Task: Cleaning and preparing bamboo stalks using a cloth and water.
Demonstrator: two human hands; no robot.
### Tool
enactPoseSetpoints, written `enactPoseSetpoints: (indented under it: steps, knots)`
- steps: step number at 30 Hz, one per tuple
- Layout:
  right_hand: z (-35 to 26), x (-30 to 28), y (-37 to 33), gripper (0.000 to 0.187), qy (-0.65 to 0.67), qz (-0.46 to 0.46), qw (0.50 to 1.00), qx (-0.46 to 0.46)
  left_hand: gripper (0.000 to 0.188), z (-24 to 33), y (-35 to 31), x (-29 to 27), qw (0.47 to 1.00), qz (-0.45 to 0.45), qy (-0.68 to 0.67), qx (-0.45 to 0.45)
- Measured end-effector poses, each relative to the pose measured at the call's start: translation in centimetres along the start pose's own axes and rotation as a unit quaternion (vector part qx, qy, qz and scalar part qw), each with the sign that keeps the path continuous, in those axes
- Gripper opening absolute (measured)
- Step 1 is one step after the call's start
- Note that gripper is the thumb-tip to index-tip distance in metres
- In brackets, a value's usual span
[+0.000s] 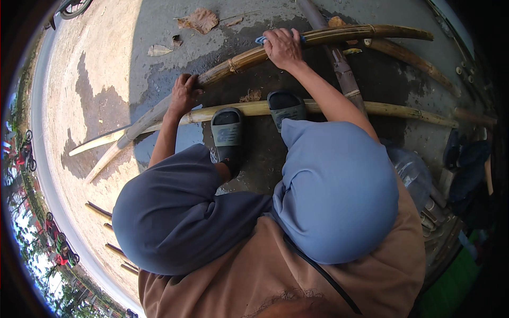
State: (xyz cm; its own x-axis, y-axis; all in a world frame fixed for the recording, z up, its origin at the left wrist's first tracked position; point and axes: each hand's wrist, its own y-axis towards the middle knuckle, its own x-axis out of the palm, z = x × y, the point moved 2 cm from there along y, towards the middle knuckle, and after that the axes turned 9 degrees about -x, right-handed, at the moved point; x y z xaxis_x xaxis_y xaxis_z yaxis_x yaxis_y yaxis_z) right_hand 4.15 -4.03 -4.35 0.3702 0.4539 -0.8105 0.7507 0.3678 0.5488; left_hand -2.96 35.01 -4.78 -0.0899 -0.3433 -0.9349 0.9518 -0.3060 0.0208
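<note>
A long bamboo pole (pixel 246 59) runs across in front of me, its near end at the left and its far end at the upper right. My left hand (pixel 184 95) is closed round it left of my feet. Further right, my right hand (pixel 283 49) presses a blue cloth (pixel 260 40) against the pole with curled fingers. Most of the cloth is hidden under the palm. Between that pole and my legs lies a second, yellowish bamboo pole (pixel 382 109), close to my sandals (pixel 228 127).
A darker pole (pixel 339 66) lies crosswise under the bamboo, with another bamboo piece (pixel 411 57) at the right. Dry leaves (pixel 200 21) lie on the wet concrete. Clear plastic (pixel 411 172) is beside my right knee. Several bamboo ends (pixel 98 211) show at the left; motorbikes (pixel 57 238) stand beyond.
</note>
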Motion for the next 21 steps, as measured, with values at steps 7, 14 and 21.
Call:
enactPoseSetpoints:
  steps: [7,14,21]
  knots:
    - [24.9,-9.9,-5.5,0.034,-0.155,0.011,0.971,0.179,0.054,1.5,2.2,-0.5,0.999,0.007,-0.043,-0.002]
    - [1.8,0.3,1.8,0.023,-0.001,-0.007,0.999,0.042,0.047,-1.0,3.5,-1.1,0.987,-0.065,-0.12,-0.086]
    - [-4.6,4.2,7.0,0.027,0.285,-0.111,0.942,0.135,0.077,3.1,2.8,-1.0,0.986,-0.048,0.142,-0.076]
